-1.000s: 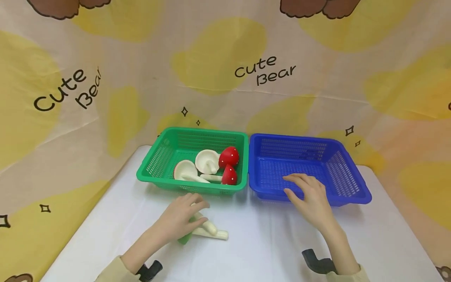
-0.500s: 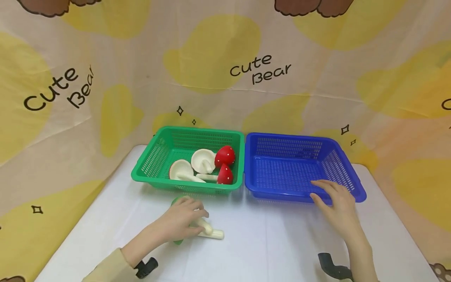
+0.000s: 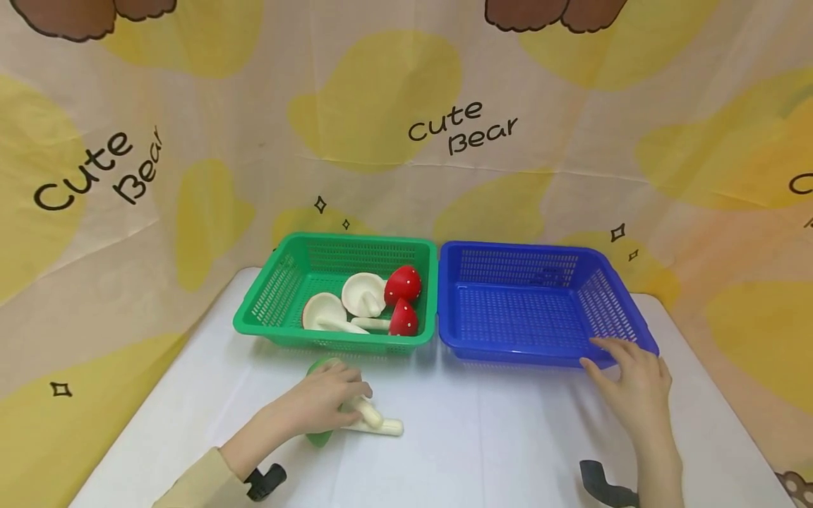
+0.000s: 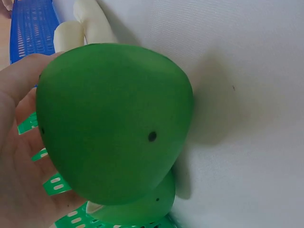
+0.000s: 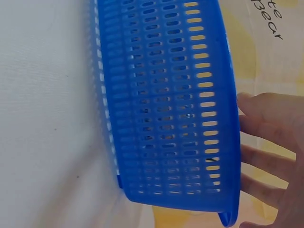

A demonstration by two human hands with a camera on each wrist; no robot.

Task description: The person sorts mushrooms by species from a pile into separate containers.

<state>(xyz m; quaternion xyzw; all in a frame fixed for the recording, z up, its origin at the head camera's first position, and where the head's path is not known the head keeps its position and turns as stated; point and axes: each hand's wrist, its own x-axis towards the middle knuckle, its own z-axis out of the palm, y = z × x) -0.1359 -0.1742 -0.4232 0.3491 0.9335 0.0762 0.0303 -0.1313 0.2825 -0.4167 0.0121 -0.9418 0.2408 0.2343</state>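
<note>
Green mushrooms [image 4: 114,123]: two sit close together on the white surface [image 3: 483,437], lower left of the middle of the head view. Their stems are so close that lifting one might knock or drag the other.
Left grip [image 3: 324,400]: bent round a white stem [image 3: 373,418], thumb on one side, fingers on the other. I can't tell how tight; a loose hold could let it slip.
Right grip [image 3: 635,384]: spread wide, holding nothing, by the blue basket's [image 3: 508,352] near right corner. I can't tell if it touches; a bump could shove the basket.
Green basket [image 3: 330,341]: middle left, with four mushrooms [image 3: 403,283] inside, two showing dotted red caps.
Cloth [image 3: 381,187]: bear words, at the back.
</note>
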